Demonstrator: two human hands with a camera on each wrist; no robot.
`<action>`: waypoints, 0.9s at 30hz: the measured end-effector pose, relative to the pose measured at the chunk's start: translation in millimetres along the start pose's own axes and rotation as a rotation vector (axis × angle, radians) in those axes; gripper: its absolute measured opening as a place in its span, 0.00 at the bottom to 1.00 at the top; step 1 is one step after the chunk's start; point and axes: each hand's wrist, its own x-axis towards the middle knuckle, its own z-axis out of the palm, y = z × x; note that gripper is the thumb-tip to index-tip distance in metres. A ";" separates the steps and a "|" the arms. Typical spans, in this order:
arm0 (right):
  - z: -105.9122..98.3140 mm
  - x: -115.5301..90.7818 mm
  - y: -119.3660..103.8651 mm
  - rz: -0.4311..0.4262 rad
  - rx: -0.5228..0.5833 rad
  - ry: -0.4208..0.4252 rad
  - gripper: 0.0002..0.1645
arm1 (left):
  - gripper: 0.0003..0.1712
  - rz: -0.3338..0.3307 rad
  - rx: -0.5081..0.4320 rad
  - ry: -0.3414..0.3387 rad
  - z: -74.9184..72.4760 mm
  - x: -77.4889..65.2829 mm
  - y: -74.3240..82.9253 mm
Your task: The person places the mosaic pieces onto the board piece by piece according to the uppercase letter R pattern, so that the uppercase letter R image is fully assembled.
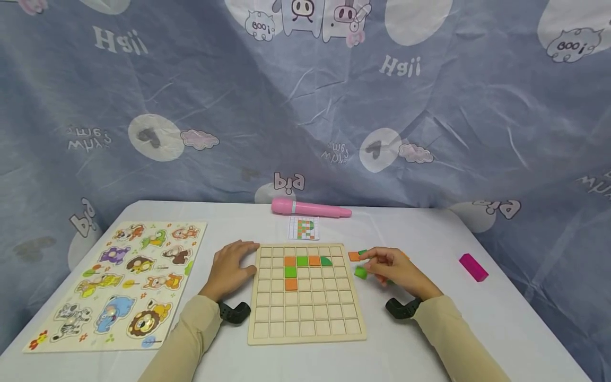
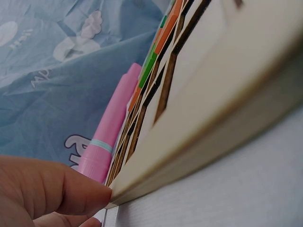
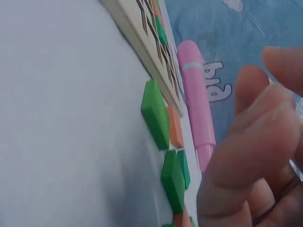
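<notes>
Currently, left hand (image 1: pixel 231 270) relaxed, thumb touching left edge of square pale-wood grid board (image 1: pixel 307 313), lower centre of frame, right hand (image 1: pixel 396 269) released, fingers loosely bent, over loose flat green and orange tiles (image 1: pixel 360 272), just right of board.

The head view looks forward and down from above the near side of the counter (image 1: pixel 391 350), far enough back to show the curtain (image 1: pixel 286 85) across its upper half. The left wrist view sits low and very close, tilted, with the board (image 1: pixel 306 313) slanting to the upper right. The right wrist view, also low and tilted, catches the board at top centre. All three share the pen (image 1: pixel 312 209).
</notes>
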 end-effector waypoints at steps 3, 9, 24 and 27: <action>-2.1 -2.6 4.2 -0.003 -0.003 0.021 0.22 | 0.34 0.002 0.001 0.008 1.3 0.0 -1.1; -0.5 -2.5 8.5 -0.001 -0.034 0.061 0.19 | 0.34 0.010 -0.003 0.020 3.7 -0.2 -2.5; 0.1 3.1 14.4 -0.049 -0.170 0.059 0.16 | 0.34 0.002 0.002 0.010 2.1 -0.2 -0.8; 1.4 4.6 14.7 -0.069 -0.219 0.060 0.17 | 0.34 0.003 0.003 0.018 3.1 0.4 -0.7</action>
